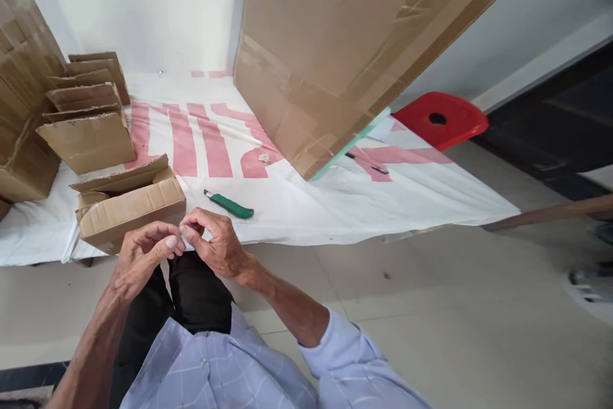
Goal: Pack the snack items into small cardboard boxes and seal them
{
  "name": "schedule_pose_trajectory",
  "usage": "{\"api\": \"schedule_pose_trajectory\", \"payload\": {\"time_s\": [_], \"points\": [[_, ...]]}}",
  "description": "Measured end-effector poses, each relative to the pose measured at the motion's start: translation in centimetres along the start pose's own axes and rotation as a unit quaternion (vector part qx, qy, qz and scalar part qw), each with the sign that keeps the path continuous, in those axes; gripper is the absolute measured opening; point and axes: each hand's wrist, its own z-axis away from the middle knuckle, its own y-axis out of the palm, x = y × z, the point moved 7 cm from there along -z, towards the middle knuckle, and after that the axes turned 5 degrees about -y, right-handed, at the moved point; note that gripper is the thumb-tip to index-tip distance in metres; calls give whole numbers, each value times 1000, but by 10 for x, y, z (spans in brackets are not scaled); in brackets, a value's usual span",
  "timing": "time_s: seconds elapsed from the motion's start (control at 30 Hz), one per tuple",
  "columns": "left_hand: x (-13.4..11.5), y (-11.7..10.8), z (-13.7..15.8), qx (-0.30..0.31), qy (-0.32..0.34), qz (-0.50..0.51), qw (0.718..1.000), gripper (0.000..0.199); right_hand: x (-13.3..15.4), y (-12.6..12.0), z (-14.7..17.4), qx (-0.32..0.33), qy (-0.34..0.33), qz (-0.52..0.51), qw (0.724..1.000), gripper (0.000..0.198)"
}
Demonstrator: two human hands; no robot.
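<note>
My left hand (151,252) and my right hand (213,240) meet fingertip to fingertip at the table's front edge, above my lap. Both are closed in a pinch. Whatever sits between the fingertips is too small to make out. Just behind my left hand stands a small cardboard box (136,208), its back flap raised and its top partly open. A green utility knife (230,205) lies on the cloth beyond my right hand, its blade end pointing left.
More small cardboard boxes (89,141) stand in a row at the left, beside a large carton (23,77). A big taped cardboard sheet (330,58) leans at the back. Right of it is a red plastic stool (440,118). A white cloth with red print (297,211) covers the table.
</note>
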Motion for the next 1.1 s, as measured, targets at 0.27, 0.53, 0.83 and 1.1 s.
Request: {"api": "schedule_pose_trajectory", "payload": {"time_s": [0.27,0.53,0.83,1.1], "points": [[11,11,2,29,-46,28,998,39,7,3,3,-2,-48,30,998,19],[6,13,9,27,-84,37,995,40,7,1,9,-10,-43,23,999,16],[12,18,10,39,-90,44,994,42,10,5,13,-38,-94,133,986,21],[11,19,12,56,-75,53,994,45,13,5,13,-44,-111,158,980,21]]}}
